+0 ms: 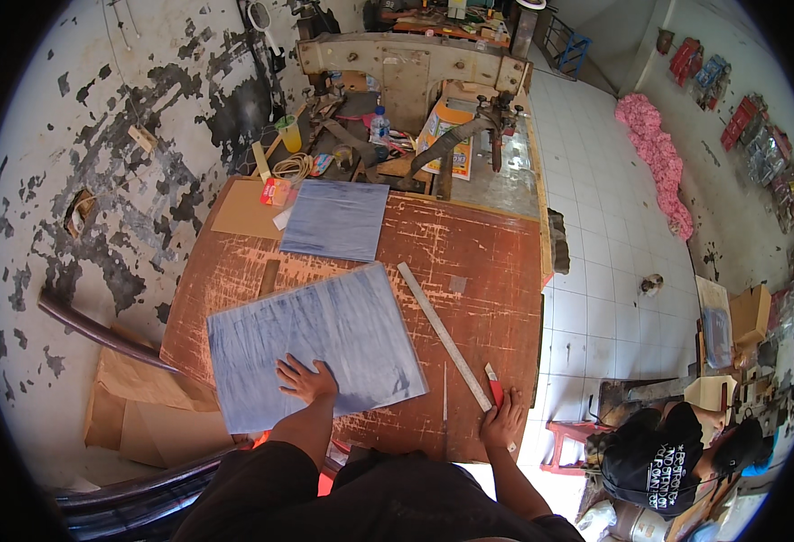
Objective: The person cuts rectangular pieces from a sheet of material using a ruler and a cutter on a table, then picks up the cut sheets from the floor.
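My left hand (309, 378) lies flat with its fingers spread on a large blue-grey streaked sheet (325, 316), which sits at an angle on the brown worktable (478, 235). At the table's right edge, my right hand (503, 420) is closed around the lower part of a red utility knife (496, 390). The knife's tip points away from me. A long steel ruler (442, 332) slants across the table, and its near end runs under my right hand. Between sheet and ruler lies a thin pointed strip (445, 393).
A smaller blue-grey sheet (335, 220) and brown cardboard (245, 210) lie at the far side. Behind them are a cup of yellow drink (288, 135), a water bottle (379, 125) and a heavy metal frame (406, 61). To the right, a person in black (659, 461) sits working.
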Demonstrator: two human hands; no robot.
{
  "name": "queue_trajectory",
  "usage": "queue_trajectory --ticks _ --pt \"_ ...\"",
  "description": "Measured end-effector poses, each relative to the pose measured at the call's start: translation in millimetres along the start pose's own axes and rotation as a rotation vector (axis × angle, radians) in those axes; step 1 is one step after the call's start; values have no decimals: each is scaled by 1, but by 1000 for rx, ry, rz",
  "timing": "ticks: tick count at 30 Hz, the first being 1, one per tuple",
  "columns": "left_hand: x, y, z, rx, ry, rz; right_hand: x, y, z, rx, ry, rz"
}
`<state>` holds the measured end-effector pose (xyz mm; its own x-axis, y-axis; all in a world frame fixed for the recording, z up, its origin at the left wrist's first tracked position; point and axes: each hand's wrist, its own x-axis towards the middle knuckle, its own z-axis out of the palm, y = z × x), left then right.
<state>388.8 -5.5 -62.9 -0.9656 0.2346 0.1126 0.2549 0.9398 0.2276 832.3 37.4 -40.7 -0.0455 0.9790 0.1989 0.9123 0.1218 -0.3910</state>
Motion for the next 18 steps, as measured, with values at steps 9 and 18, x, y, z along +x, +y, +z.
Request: queue_trajectory --ticks 9,18 --pt "-1 2 -7 -13 -70 -1 -3 3 1 -15 -17 14" --pt "-1 1 -18 -29 -105 -5 -3 -2 -1 4 18 4"
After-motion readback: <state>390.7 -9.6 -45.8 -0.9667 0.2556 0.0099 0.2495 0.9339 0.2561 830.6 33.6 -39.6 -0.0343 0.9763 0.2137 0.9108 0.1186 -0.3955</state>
